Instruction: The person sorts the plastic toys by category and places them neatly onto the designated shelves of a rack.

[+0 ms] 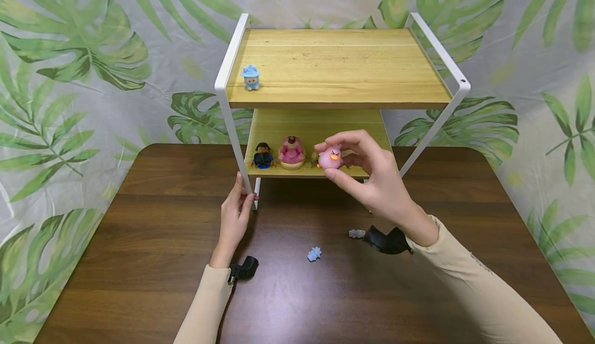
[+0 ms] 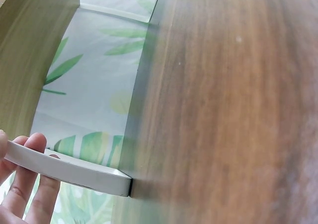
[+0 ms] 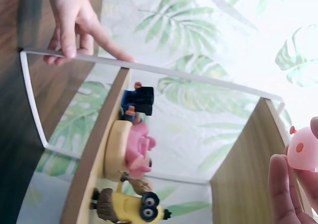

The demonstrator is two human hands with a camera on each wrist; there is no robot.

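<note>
My right hand [image 1: 372,176] pinches a pink bird toy [image 1: 330,157] between thumb and fingers, in front of the lower shelf [image 1: 316,127]. In the right wrist view the bird toy [image 3: 303,150] shows at the right edge, partly cut off. My left hand [image 1: 236,217] holds the rack's white front-left leg [image 1: 234,142] near its lower end; the left wrist view has fingers around the white frame [image 2: 69,172]. Along the lower shelf sit a dark-clothed toy figure [image 1: 263,156], a pink bear figure [image 1: 291,153] and a yellow minion figure [image 3: 126,206], mostly hidden by my hand in the head view.
A light blue figurine [image 1: 251,78] stands at the left of the upper shelf [image 1: 334,65]. On the brown table [image 1: 162,230] lie a small blue figurine [image 1: 314,254] and a pale little piece [image 1: 356,234] beside the right wrist camera [image 1: 387,239]. Leaf-patterned cloth [image 1: 83,49] hangs behind.
</note>
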